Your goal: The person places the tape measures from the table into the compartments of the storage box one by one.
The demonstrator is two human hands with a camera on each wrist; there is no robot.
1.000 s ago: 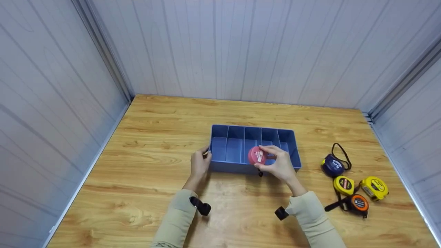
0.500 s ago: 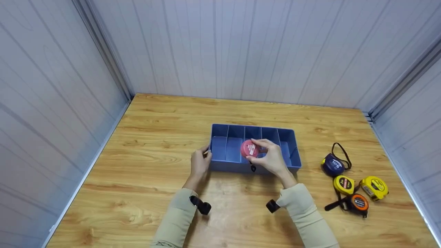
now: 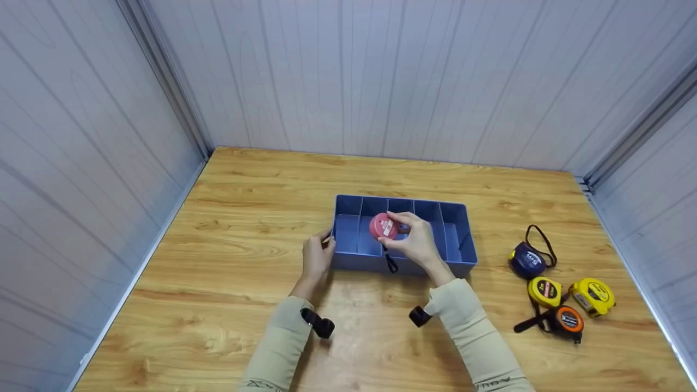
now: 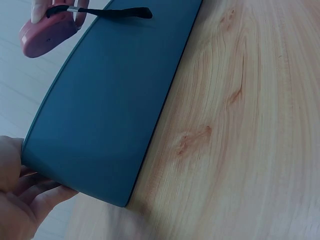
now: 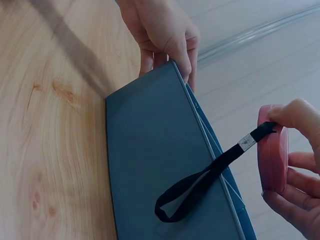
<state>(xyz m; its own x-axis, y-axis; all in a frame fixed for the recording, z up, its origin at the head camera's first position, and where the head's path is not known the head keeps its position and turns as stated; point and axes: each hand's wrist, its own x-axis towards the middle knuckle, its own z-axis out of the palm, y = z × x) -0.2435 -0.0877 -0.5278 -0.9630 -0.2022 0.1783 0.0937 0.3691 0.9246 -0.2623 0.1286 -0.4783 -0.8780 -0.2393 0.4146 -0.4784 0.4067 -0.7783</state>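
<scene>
Right hand (image 3: 418,239) has pink tape measure (image 3: 383,226) pinched in its grip above blue box (image 3: 354,262), roughly over second compartment (image 3: 370,247) from left; box long axis left-right, left hand (image 3: 317,257) gripping its left end.

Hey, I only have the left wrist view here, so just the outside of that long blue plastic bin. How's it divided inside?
Observer: The long blue plastic bin has five compartments in a row.
Operator: Anything lying off to its right?
Observer: Four tape measures: a rounded dark-blue one, a small yellow one, a larger yellow one and a black-and-orange one.
Operator: And the face of the rounded pink plastic case with the black fabric strap?
Observer: It carries a white label.
</scene>
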